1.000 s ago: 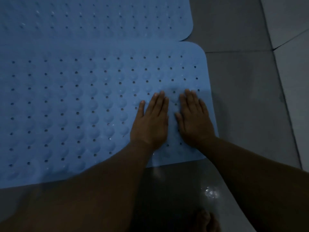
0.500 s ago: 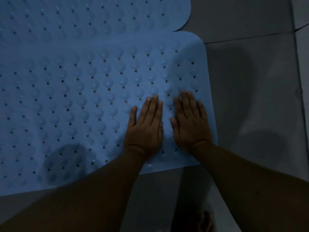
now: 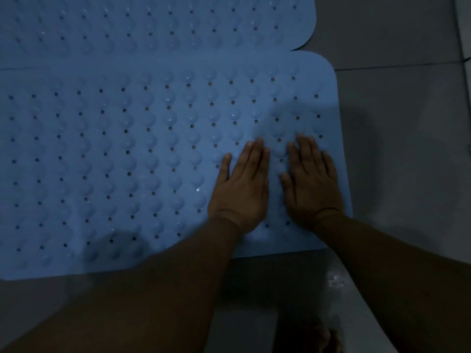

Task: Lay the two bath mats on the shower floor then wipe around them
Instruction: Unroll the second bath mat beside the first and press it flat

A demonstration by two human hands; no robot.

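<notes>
At the near edge of the view a bare foot (image 3: 323,337) stands on the grey shower floor (image 3: 397,149), beside a small wet glint on the tile. Just beyond it both forearms reach forward onto the near bath mat (image 3: 127,161), whose near right corner lies just past the wrists.

The left hand (image 3: 242,184) and the right hand (image 3: 312,184) lie palm-down side by side near that corner, fingers straight and together, gripping nothing — they press the blue rubber flat. Over the last second the hands have kept the same spot and the same flat pose; only the view has swung a little, so the mat's right edge sits differently in the picture. The pressing looks to be settling the mat's underside onto the tile, and this corner now lies flush, with no lifted edge that I can see.

Farther off, the far bath mat (image 3: 153,29) lies flat too, its near edge touching or slightly overlapping the near mat's far edge — which, I cannot tell.

Both mats seem laid; the wiping is not yet begun, and no cloth shows.
</notes>
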